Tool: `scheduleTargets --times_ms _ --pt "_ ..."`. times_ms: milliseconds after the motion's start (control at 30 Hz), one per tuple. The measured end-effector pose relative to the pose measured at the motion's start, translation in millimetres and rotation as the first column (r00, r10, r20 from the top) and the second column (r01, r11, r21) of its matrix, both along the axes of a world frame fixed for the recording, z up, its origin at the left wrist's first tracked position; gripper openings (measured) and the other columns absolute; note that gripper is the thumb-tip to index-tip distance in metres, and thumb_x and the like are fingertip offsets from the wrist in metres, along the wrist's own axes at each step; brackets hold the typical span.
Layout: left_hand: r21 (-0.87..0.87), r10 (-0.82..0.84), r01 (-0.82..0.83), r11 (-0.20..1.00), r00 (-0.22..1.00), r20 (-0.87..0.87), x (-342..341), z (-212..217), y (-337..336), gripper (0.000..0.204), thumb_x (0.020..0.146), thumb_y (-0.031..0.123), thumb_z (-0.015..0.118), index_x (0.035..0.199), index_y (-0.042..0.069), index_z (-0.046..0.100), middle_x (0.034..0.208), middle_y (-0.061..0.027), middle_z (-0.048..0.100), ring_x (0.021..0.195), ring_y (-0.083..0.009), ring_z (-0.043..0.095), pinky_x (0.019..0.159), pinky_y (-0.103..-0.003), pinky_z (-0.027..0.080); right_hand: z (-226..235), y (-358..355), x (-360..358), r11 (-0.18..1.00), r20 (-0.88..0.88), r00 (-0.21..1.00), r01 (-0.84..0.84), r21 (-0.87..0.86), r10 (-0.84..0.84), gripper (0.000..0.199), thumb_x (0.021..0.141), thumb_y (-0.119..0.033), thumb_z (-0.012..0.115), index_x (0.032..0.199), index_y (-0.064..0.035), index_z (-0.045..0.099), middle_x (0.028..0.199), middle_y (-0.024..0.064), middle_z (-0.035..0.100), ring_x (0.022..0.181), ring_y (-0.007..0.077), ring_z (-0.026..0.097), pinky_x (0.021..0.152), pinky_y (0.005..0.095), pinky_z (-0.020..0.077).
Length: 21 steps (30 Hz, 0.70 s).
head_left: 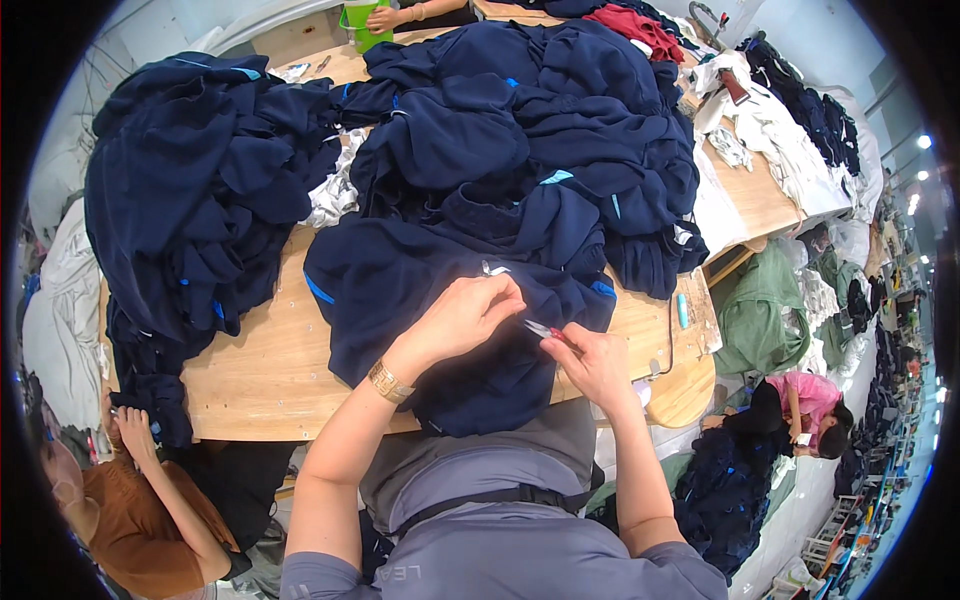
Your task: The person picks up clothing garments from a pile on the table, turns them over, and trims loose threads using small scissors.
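Note:
In front of me a navy garment (400, 270) with bright blue insets lies spread over the table's near edge. My left hand (465, 315), a gold-coloured band on its wrist, is above it with thumb and fingertips pinched together. Whatever is between those fingertips is too small to make out. A white label (494, 269) shows on the cloth just beyond them. My right hand (592, 368) grips a pair of thread snips (541, 330) with red on the handle. Their blades point left, close to my left fingertips.
Navy garments lie in a large heap (540, 110) behind and another pile (200, 190) at left on the wooden table (250, 380). A teal pen-like item (683, 310) is at right. Co-workers sit at lower left (150, 510) and right (810, 410); another's hand (383, 18) touches a green container (362, 30).

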<state>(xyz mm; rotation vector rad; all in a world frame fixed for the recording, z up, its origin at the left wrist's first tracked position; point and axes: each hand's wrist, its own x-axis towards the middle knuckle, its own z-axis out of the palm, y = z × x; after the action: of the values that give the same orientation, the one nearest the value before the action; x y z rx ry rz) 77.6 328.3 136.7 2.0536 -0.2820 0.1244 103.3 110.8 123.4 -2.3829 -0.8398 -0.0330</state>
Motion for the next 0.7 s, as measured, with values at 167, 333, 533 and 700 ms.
scheduleTargets --times_ms 167,333,533,700 --pt "0.027 -0.009 0.007 1.0 0.998 0.066 0 -3 -2 0.015 0.087 0.011 0.057 0.083 -0.002 0.054 0.069 -0.0137 0.057 0.06 -0.0251 0.055 0.058 -0.032 0.042 3 7 2 0.999 0.089 0.996 -0.018 -0.029 0.021 0.044 0.081 -0.048 0.061 0.063 -0.0083 0.052 0.048 0.0098 0.051 0.046 0.0308 0.054 0.043 0.038 0.0388" --pt "0.035 -0.004 0.002 0.999 0.999 0.049 -1 -4 -2 0.013 0.087 0.011 0.057 0.084 -0.002 0.054 0.071 -0.0137 0.056 0.063 -0.0261 0.054 0.06 -0.032 0.042 6 11 4 0.997 0.128 0.991 -0.034 -0.064 0.042 0.044 0.081 -0.048 0.062 0.062 -0.0086 0.052 0.049 0.01 0.051 0.046 0.0305 0.054 0.043 0.0375 0.0391" --pt "-0.049 0.188 -0.183 0.982 0.974 0.127 -4 -3 4 0.009 0.087 0.008 0.057 0.084 -0.001 0.054 0.072 -0.0103 0.056 0.064 -0.0201 0.054 0.06 -0.029 0.043 5 2 8 0.998 0.001 1.0 0.004 0.062 -0.004 0.038 0.083 -0.042 0.062 0.068 -0.0078 0.056 0.052 0.0112 0.053 0.049 0.0317 0.053 0.045 0.0365 0.0385" --pt "-0.551 0.53 -0.449 0.704 0.848 -0.014 -33 -1 7 0.014 0.096 0.014 0.045 0.09 0.003 0.05 0.078 -0.003 0.055 0.067 -0.0069 0.051 0.059 -0.019 0.041 -7 -10 12 0.906 -0.363 0.93 0.197 0.374 -0.053 0.034 0.089 -0.031 0.058 0.07 -0.0042 0.05 0.055 0.0028 0.043 0.052 0.0112 0.039 0.049 0.0266 0.0329"
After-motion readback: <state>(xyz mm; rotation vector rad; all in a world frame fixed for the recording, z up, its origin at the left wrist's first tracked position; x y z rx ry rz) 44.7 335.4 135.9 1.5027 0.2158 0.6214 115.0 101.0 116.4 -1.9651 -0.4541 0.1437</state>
